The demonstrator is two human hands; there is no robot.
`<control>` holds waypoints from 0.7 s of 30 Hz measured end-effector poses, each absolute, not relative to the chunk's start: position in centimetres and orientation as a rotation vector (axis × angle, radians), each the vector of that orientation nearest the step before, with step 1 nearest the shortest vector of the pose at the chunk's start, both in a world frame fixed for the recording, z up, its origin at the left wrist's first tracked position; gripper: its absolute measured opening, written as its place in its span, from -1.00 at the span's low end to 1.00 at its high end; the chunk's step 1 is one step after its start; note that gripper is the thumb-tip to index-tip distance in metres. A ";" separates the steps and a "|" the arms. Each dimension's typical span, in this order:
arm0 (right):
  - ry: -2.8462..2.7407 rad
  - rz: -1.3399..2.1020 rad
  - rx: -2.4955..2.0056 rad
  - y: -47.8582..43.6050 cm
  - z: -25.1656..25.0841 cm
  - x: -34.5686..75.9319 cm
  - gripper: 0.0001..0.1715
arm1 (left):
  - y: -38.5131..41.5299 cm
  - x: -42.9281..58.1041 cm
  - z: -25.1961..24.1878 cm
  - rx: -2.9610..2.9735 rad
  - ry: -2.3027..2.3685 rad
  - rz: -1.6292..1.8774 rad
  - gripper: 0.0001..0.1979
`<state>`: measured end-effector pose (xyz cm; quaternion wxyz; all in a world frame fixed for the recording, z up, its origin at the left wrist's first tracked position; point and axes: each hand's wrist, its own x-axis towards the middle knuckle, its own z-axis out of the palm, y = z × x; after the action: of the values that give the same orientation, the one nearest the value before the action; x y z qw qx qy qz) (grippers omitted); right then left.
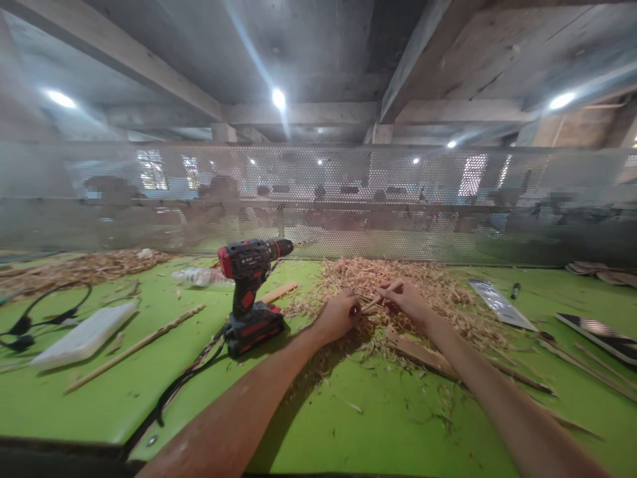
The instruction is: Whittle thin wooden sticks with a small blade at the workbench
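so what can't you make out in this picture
All in the head view:
Left hand: its back hides its fingertips and their grip on the thin stick.
Wooden strip: partly covered by the right forearm.
Dark-faced flat device: cut off by the right edge.
Silver packet: print too small.
Perforated screen: its mesh blurs what's behind.
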<state>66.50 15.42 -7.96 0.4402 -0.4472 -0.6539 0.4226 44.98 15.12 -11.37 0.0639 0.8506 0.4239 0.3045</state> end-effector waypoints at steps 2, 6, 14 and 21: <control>-1.636 1.052 -1.099 15.2 -7.9 66.5 -0.62 | 15.2 44.9 -11.5 2.558 1.297 0.924 -0.93; -1.677 1.078 -1.071 14.7 -7.7 66.4 -0.62 | 15.0 44.9 -11.4 2.539 1.301 0.920 -0.91; -1.604 1.105 -1.054 15.1 -7.9 66.2 -0.56 | 14.9 45.0 -11.1 2.546 1.274 0.916 -0.90; -1.579 1.111 -1.060 15.2 -8.0 66.4 -0.58 | 14.6 45.0 -11.0 2.534 1.261 0.928 -0.86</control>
<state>66.41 15.23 -8.02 0.4524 -0.4291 -0.6394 0.4499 45.00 14.65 -11.00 0.0815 0.8479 0.4220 0.3104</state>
